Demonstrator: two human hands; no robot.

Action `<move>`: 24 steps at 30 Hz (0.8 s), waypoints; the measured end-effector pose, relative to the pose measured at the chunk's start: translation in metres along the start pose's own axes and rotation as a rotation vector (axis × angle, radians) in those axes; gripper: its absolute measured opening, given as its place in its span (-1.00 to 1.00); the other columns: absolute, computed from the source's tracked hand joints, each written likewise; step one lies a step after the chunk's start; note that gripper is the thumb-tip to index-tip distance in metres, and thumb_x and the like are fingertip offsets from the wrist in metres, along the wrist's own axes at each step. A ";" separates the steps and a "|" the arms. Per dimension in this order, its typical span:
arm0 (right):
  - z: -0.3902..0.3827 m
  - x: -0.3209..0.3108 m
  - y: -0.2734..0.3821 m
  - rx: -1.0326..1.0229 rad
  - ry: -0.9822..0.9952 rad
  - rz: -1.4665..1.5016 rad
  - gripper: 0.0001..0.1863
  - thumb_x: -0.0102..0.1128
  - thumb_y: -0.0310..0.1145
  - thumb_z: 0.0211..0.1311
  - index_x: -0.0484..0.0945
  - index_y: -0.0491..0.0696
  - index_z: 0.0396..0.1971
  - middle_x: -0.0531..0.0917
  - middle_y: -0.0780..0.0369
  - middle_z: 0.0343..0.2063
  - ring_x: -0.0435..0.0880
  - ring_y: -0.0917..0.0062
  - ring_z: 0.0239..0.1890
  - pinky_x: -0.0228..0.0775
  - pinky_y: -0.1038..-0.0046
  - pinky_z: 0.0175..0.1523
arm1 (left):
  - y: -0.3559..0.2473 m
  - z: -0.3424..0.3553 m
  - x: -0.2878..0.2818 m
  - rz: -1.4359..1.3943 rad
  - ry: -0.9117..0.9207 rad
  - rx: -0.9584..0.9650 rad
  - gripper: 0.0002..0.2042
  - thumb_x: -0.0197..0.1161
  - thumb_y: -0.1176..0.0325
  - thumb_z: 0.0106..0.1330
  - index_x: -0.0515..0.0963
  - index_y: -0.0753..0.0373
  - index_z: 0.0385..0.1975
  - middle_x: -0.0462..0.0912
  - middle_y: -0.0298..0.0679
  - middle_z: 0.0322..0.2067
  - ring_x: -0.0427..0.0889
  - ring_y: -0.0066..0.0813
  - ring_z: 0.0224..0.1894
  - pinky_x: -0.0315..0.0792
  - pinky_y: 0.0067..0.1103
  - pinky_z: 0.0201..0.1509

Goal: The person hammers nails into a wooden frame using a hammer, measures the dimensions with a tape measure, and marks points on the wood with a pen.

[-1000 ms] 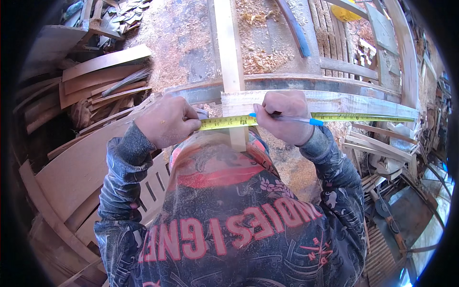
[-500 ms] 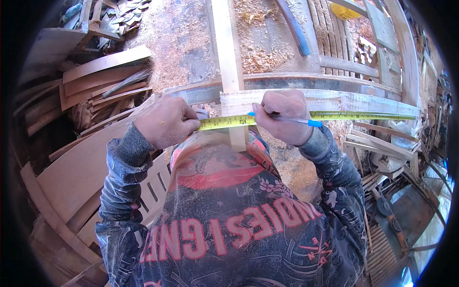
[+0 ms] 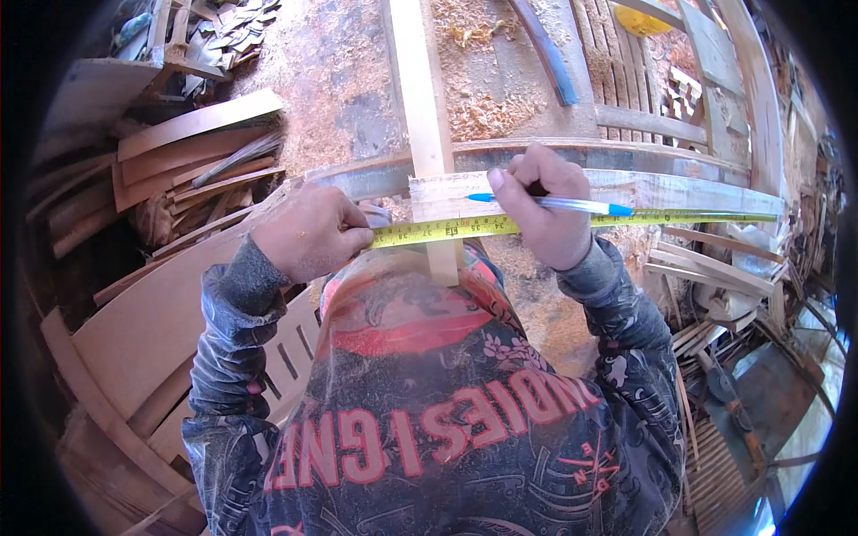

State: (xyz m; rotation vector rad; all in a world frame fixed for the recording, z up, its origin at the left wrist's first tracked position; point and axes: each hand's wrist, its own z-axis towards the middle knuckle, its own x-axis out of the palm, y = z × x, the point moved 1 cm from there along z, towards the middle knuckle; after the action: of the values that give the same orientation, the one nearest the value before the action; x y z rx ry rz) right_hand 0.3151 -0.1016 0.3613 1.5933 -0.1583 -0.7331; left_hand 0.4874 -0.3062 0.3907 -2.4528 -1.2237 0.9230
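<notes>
A yellow tape measure stretches along the near edge of a pale wooden board. My left hand is closed on the tape at its left stretch, just beyond the board's left end. My right hand pinches a clear pen with a blue cap end; its blue tip points left over the board. The hand sits above the board and the tape. Under the board's left end, a long pale strip of wood runs away from me, its near end showing below the tape.
Scrap boards are piled at the left, beside a curved wooden panel. Wood shavings cover the far surface, where a dark curved bar lies. Thin offcuts and an angle grinder are at the right.
My right hand has lifted off the tape and shifted right along the board, with the pen turned flatter. My left hand stays on the tape.
</notes>
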 end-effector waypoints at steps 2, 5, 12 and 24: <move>-0.001 -0.004 0.003 0.084 -0.070 0.138 -0.79 0.23 -0.46 0.23 0.41 -0.13 -0.55 0.48 0.29 -0.71 0.43 0.71 -0.63 0.26 0.51 -0.52 | 0.000 0.001 0.000 0.013 -0.014 0.018 -0.72 0.24 0.26 0.18 0.69 0.36 -0.27 0.71 0.01 -0.46 0.71 -0.20 -0.47 0.57 -0.43 -0.24; -0.004 -0.012 0.005 0.142 -0.132 0.246 -0.82 0.13 -0.42 0.33 0.47 -0.15 -0.48 0.51 0.34 -0.65 0.42 0.77 -0.58 0.25 0.58 -0.49 | 0.000 0.002 0.000 0.005 -0.017 0.017 -0.72 0.24 0.26 0.17 0.69 0.35 -0.28 0.70 0.01 -0.47 0.71 -0.20 -0.46 0.56 -0.43 -0.24; -0.008 -0.033 0.004 0.161 -0.303 0.295 -0.61 -0.08 -0.21 0.49 0.56 -0.17 -0.43 0.48 0.36 -0.65 0.33 0.79 -0.60 0.09 0.68 -0.52 | 0.002 0.002 0.002 -0.019 -0.023 0.045 -0.73 0.25 0.26 0.17 0.69 0.34 -0.29 0.69 0.02 -0.48 0.71 -0.18 -0.47 0.56 -0.43 -0.26; -0.017 -0.052 -0.010 0.094 -0.384 0.279 -0.45 -0.24 0.00 0.55 0.51 -0.19 -0.36 0.45 0.30 -0.65 0.32 0.73 -0.63 0.05 0.66 -0.53 | -0.001 0.003 0.002 0.027 -0.008 0.034 -0.74 0.25 0.25 0.18 0.70 0.32 -0.31 0.67 0.02 -0.52 0.69 -0.19 -0.49 0.53 -0.42 -0.30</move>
State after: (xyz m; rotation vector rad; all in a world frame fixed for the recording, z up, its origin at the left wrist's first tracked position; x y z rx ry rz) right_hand 0.2801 -0.0589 0.3706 1.4655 -0.6901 -0.8123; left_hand 0.4861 -0.3038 0.3882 -2.4470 -1.1708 0.9533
